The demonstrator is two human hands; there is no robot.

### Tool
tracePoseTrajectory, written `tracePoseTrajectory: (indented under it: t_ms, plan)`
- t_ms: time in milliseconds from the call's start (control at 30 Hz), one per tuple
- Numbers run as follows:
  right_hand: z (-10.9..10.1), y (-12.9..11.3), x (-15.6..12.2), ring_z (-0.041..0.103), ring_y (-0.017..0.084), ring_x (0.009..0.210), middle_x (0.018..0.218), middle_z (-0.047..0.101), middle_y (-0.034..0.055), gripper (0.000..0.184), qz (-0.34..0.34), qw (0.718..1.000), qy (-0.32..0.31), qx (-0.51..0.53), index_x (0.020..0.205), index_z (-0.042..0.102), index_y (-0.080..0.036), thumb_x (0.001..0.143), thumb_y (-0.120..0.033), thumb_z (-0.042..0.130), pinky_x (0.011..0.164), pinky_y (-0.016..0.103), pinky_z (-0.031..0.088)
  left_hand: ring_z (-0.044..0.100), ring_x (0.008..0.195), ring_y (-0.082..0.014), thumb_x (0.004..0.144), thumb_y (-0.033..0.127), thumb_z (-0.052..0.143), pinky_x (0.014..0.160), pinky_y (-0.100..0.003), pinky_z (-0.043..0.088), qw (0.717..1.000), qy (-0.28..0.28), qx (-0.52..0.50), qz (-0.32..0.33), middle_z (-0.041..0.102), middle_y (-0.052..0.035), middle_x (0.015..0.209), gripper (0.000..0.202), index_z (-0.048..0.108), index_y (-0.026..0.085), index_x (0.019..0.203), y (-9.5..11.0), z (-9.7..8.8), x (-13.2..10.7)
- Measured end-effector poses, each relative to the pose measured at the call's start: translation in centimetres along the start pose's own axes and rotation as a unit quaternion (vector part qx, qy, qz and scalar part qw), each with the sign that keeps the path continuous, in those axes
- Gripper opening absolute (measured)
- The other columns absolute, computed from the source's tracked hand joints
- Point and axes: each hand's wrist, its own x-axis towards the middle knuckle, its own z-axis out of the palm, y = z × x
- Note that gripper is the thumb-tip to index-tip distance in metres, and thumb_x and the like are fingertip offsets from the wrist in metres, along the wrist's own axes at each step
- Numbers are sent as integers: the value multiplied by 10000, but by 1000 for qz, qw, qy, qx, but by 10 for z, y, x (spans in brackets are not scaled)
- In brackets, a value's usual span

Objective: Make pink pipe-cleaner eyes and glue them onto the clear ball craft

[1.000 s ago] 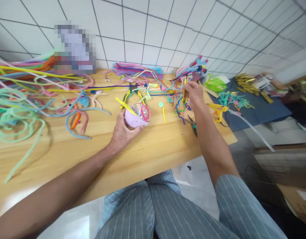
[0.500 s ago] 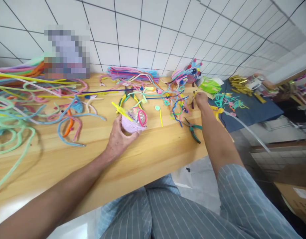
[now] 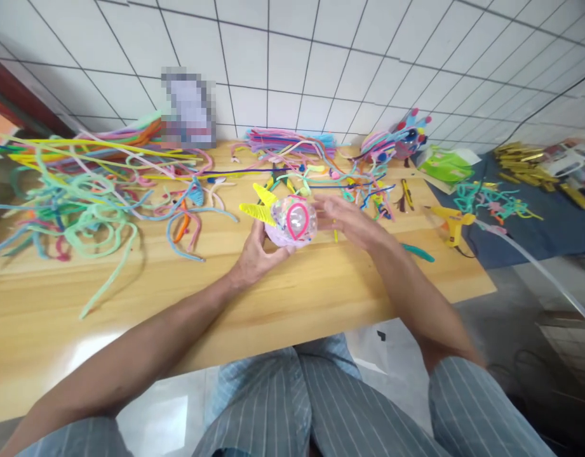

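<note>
My left hand (image 3: 258,259) grips a round craft ball (image 3: 283,238) from its lower left. The ball has a lilac fuzzy base, a clear speckled upper part and a pink loop on the front. Two yellow fuzzy fin-like pieces (image 3: 257,206) stick out to its left. My right hand (image 3: 347,221) is open at the ball's right side, fingers stretched toward it; whether they touch it I cannot tell. Behind the ball lie pliers with yellow-and-green handles (image 3: 289,184), partly covered. Under my right forearm shows one teal plier handle (image 3: 418,252).
Loose pipe cleaners (image 3: 96,222) tangle across the left of the wooden table (image 3: 216,330). A pipe-cleaner bundle (image 3: 292,142) lies along the tiled wall. On the right are a yellow glue gun (image 3: 451,222), a green packet (image 3: 445,166) and a blue cloth (image 3: 506,238).
My right hand has come back leftward from the table's far right to the ball's side. The ball has turned in my left hand, showing its pink loop more to the front. The view has shifted left.
</note>
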Motion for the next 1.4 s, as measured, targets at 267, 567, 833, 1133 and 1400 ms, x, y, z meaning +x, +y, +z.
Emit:
tracePoseTrajectory:
  t_ms: [267,567,833,1133,1400]
  plan:
    - [41,15,5,774,317,1311,1479,790,66,800,-13,996,4,90,1367,727,-310,724,-713,980,1118,475,653,739,1386,-353,887,765,810,1220,-604,601,996,-35,-83,-1,648,-179,1617,897,537,288,1597,2,1,10]
    - [53,50,14,640,354,1537,1670,656,121,1082,-93,993,58,36,1520,604,-309,638,-810,980,1294,511,532,728,1418,-378,797,848,863,1183,-575,630,991,-20,-126,-45,741,-148,1509,932,612,286,1498,0,3,17]
    - [46,54,10,659,355,1509,1618,694,117,879,-120,988,60,83,1395,642,-311,735,-814,932,1284,534,542,695,1457,-338,906,582,932,1225,-471,587,980,-62,-189,-14,673,-139,1638,783,622,269,1553,-17,-1,17]
    - [49,66,16,709,348,1405,1477,743,117,882,-110,984,110,84,1338,615,-302,685,-764,986,1232,537,579,637,1527,-351,905,549,944,1217,-480,592,980,-74,-187,0,585,-135,1722,817,581,330,1604,-20,1,15]
    - [36,71,20,715,343,1354,1460,732,119,869,-164,969,181,28,1374,605,-292,748,-809,914,1195,539,588,689,899,-148,1044,535,785,834,-268,586,993,96,-64,23,775,-49,1065,321,818,247,1184,1,-8,5]
